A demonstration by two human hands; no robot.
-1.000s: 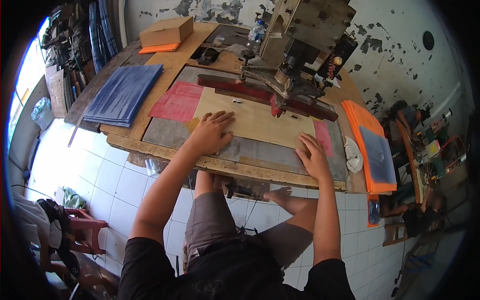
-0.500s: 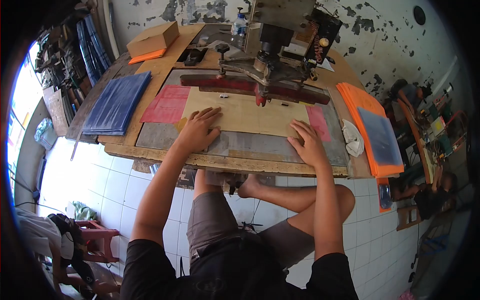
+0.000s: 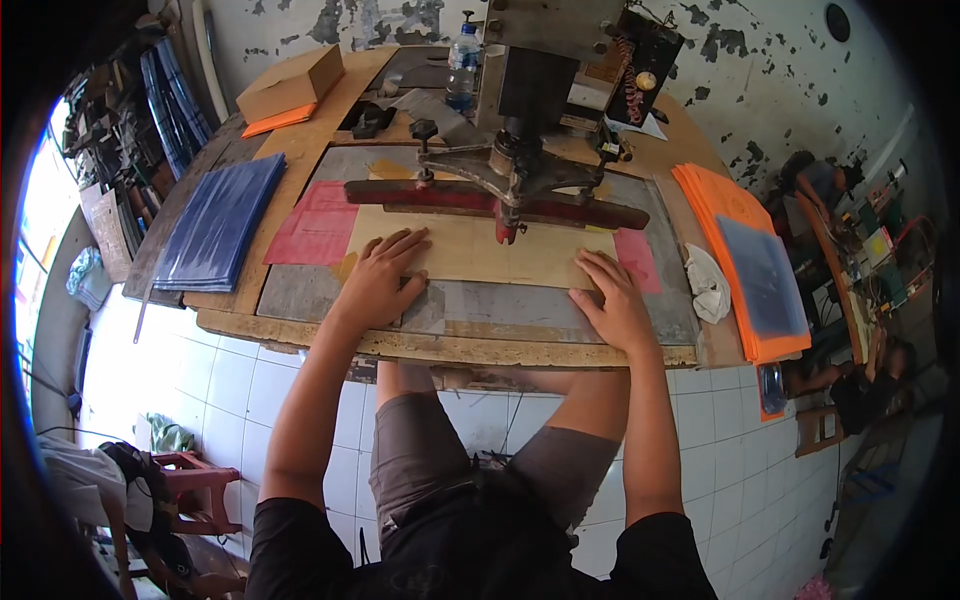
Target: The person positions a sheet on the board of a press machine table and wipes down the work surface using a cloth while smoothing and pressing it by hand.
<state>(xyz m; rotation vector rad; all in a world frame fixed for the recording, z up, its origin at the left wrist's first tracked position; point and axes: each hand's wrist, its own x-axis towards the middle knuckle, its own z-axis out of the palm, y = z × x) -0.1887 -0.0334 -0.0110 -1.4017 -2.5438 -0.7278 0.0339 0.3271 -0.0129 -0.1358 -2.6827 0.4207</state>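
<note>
My left hand (image 3: 385,277) lies flat with fingers stretched over the left end of a pale yellow sheet (image 3: 470,255) on the grey metal bed (image 3: 300,290). At the sheet's right end, my right hand (image 3: 612,300) rests with its fingertips on the front edge, thumb apart. Just beyond my fingers, a long red press bar (image 3: 440,195) crosses over the sheet, hung from a dark metal bracket (image 3: 520,170). Pink patches (image 3: 312,225) show on the bed beside both ends of the sheet. Neither hand grips anything.
Blue plastic sheets (image 3: 220,225) are stacked on the left, orange folders (image 3: 735,240) on the right beside a white cloth (image 3: 708,285). Behind stand a cardboard box (image 3: 290,85) and a water bottle (image 3: 462,70). Another person (image 3: 830,185) sits far right.
The press bar and bracket have come down closer to the sheet. My bent leg has swung under the table, its foot now hidden. My hands stay on the sheet; the view has shifted slightly.
</note>
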